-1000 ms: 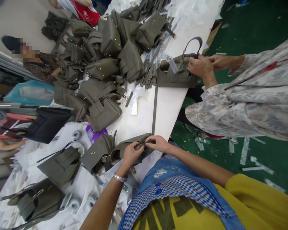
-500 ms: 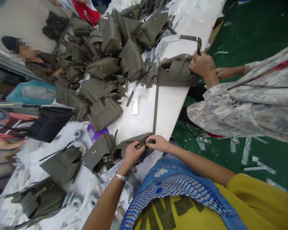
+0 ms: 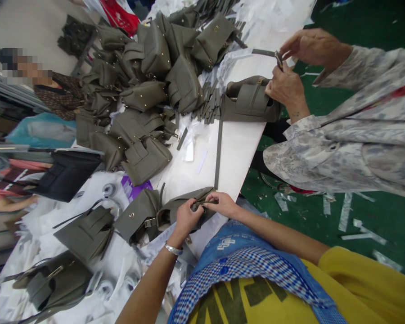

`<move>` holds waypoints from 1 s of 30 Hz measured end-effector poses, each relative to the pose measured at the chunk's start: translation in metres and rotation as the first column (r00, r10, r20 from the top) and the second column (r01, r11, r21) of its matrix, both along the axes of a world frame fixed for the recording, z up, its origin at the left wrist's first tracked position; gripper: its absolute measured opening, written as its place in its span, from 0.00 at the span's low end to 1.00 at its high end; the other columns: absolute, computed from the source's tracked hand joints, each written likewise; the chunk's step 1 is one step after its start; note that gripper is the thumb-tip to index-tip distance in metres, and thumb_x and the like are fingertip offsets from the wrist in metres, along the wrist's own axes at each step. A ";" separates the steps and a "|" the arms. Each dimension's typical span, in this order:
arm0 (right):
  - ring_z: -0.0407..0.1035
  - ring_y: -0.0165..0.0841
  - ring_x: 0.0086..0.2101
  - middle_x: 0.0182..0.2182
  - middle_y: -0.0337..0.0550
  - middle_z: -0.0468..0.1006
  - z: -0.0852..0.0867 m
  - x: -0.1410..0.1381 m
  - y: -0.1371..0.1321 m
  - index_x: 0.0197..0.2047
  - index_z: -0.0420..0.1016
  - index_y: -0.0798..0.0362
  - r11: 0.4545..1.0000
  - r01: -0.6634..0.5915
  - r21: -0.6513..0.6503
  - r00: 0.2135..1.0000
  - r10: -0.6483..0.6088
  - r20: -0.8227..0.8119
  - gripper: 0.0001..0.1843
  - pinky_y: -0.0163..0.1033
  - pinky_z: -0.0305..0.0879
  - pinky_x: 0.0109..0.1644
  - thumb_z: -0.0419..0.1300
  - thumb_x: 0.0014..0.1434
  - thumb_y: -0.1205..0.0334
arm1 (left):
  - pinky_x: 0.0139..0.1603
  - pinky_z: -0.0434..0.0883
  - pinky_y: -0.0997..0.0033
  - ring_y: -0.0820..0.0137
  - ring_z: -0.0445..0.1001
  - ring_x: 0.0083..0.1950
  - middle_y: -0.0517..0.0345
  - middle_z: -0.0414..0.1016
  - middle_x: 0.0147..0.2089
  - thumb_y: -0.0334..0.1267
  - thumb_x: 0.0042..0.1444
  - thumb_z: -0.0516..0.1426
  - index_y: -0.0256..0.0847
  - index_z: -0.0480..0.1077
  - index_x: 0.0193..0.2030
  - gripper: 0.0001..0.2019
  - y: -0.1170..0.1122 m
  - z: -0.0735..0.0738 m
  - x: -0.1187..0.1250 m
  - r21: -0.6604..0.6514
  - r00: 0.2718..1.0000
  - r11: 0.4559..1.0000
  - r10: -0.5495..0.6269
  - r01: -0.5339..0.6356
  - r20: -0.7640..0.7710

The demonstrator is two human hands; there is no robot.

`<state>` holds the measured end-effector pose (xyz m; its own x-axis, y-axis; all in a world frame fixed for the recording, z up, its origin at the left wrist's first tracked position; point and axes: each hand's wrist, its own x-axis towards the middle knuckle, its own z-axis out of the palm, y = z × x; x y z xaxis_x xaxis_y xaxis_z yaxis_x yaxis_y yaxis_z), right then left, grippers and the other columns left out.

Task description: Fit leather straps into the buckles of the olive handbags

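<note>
The left hand (image 3: 186, 217) and right hand (image 3: 224, 204) pinch a small piece (image 3: 198, 205) on the bag (image 3: 173, 208), at the table's (image 3: 236, 141) near edge; uneven pull might make it slip. Beyond, the strap (image 3: 218, 155) might snag should the second bag (image 3: 251, 99) shift.

Bag (image 3: 171, 207) partly behind the hands (image 3: 186, 217)

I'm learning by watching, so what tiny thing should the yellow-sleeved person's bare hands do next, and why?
Perhaps the right hand should tug gently while the left hand steadies the olive-grey, leather-like bag: both pinch it close together, hiding the exact spot.
</note>
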<state>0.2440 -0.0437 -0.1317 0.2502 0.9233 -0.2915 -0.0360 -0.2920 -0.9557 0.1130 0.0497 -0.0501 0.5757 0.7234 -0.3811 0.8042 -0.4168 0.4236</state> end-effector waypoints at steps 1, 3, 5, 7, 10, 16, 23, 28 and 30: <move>0.71 0.31 0.30 0.28 0.38 0.78 0.001 -0.001 0.000 0.34 0.76 0.53 1.000 -0.001 0.007 1.000 0.001 0.005 0.09 0.33 0.64 0.33 0.63 0.52 0.56 | 0.32 0.62 0.74 0.70 0.71 0.31 0.61 0.74 0.28 0.40 0.51 0.55 0.39 0.73 0.31 0.08 -0.001 -0.001 0.000 0.007 1.000 1.000 0.007 -0.007 -0.002; 0.70 0.30 0.29 0.27 0.37 0.77 0.002 -0.003 0.000 0.33 0.75 0.52 1.000 -0.002 0.026 1.000 0.001 0.015 0.08 0.32 0.63 0.33 0.62 0.52 0.57 | 0.32 0.62 0.75 0.70 0.71 0.30 0.62 0.73 0.27 0.39 0.51 0.55 0.39 0.72 0.31 0.07 -0.003 -0.004 -0.002 0.017 1.000 1.000 0.024 -0.024 0.001; 0.69 0.30 0.28 0.26 0.37 0.76 0.002 -0.004 0.000 0.32 0.74 0.52 0.999 -0.003 0.042 1.000 0.003 0.016 0.07 0.32 0.62 0.32 0.62 0.52 0.58 | 0.32 0.62 0.75 0.71 0.70 0.30 0.62 0.73 0.27 0.39 0.51 0.55 0.40 0.72 0.32 0.07 -0.004 -0.006 -0.003 0.024 0.999 0.999 0.041 -0.042 0.011; 0.69 0.30 0.28 0.26 0.37 0.76 0.002 -0.005 0.000 0.33 0.74 0.52 0.999 -0.001 0.042 1.000 0.001 0.005 0.07 0.32 0.62 0.32 0.61 0.53 0.58 | 0.32 0.62 0.75 0.71 0.70 0.31 0.62 0.73 0.28 0.39 0.51 0.55 0.40 0.71 0.32 0.07 -0.005 -0.007 -0.004 0.024 0.998 0.998 0.055 -0.056 0.028; 0.69 0.30 0.29 0.27 0.38 0.76 0.000 -0.005 -0.001 0.34 0.74 0.53 1.000 0.008 0.025 0.999 -0.007 -0.032 0.07 0.32 0.62 0.32 0.61 0.52 0.58 | 0.33 0.62 0.75 0.71 0.70 0.31 0.63 0.72 0.28 0.39 0.51 0.55 0.40 0.71 0.33 0.07 -0.006 -0.009 -0.005 0.010 0.997 0.998 0.065 -0.066 0.050; 0.69 0.31 0.30 0.27 0.39 0.77 0.002 -0.008 -0.002 0.33 0.75 0.53 0.999 0.033 -0.022 0.999 -0.033 0.005 0.07 0.33 0.63 0.33 0.61 0.52 0.59 | 0.34 0.63 0.74 0.70 0.71 0.31 0.61 0.74 0.29 0.39 0.51 0.55 0.39 0.72 0.34 0.08 -0.005 -0.010 -0.008 -0.005 0.997 0.998 0.064 -0.064 0.044; 0.69 0.30 0.31 0.27 0.37 0.76 0.004 -0.016 -0.002 0.32 0.74 0.53 0.997 0.072 -0.038 0.992 -0.067 0.110 0.04 0.34 0.62 0.35 0.61 0.52 0.62 | 0.34 0.61 0.74 0.70 0.71 0.32 0.61 0.74 0.30 0.40 0.52 0.55 0.39 0.71 0.35 0.08 -0.012 -0.013 -0.011 0.021 0.995 0.997 0.071 -0.073 0.075; 0.67 0.30 0.29 0.26 0.36 0.74 0.003 -0.020 0.001 0.31 0.72 0.52 0.994 0.084 -0.063 0.987 -0.074 0.145 0.02 0.34 0.61 0.33 0.61 0.51 0.63 | 0.35 0.62 0.74 0.69 0.72 0.34 0.59 0.75 0.32 0.40 0.54 0.54 0.39 0.71 0.37 0.09 -0.013 -0.015 -0.011 0.050 0.996 0.996 0.065 -0.068 0.063; 0.67 0.30 0.29 0.26 0.36 0.75 0.007 -0.021 0.004 0.30 0.72 0.52 0.995 0.081 -0.054 0.981 -0.070 0.182 0.02 0.34 0.60 0.33 0.61 0.51 0.64 | 0.36 0.63 0.74 0.68 0.74 0.35 0.58 0.76 0.33 0.40 0.54 0.54 0.39 0.71 0.38 0.09 -0.011 -0.014 -0.012 0.058 0.998 0.997 0.050 -0.052 0.028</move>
<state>0.2234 -0.0402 -0.1245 0.3718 0.8819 -0.2900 0.1111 -0.3524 -0.9292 0.1015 0.0391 -0.0645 0.5466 0.7729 -0.3222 0.8141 -0.4002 0.4209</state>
